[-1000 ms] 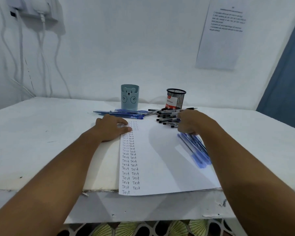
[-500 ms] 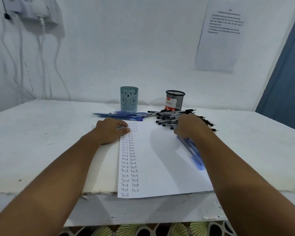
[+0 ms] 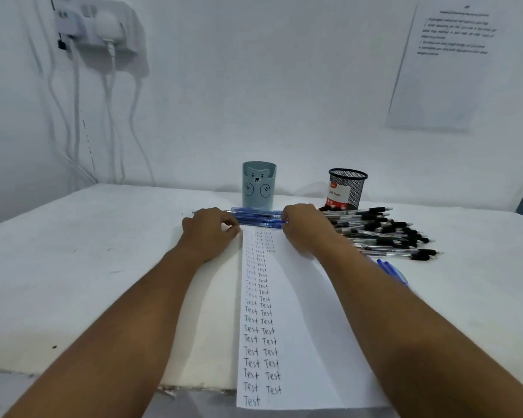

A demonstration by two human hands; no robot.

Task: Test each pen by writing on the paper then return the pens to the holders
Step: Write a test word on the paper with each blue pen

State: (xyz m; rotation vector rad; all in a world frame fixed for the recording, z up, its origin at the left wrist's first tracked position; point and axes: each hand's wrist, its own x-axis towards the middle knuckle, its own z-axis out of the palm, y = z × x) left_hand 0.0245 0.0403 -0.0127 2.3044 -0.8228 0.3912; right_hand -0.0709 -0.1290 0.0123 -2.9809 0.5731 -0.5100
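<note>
White wall, white table (image 3: 73, 267). My right hand (image 3: 307, 227) reaches the blue pens (image 3: 258, 218) lying beyond the paper (image 3: 299, 312); whether its fingers pinch one I cannot tell. Left hand (image 3: 209, 232) rests loosely curled at the paper's edge. I'd lift one pen cleanly, keeping the paper pinned.

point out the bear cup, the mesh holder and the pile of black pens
bear cup (image 3: 258, 188): head view, on its front wall at the bear drawing.
mesh holder (image 3: 348, 188): head view, on the side wall beside the red label.
pile of black pens (image 3: 384, 230): head view, on the middle of the heap.
</note>
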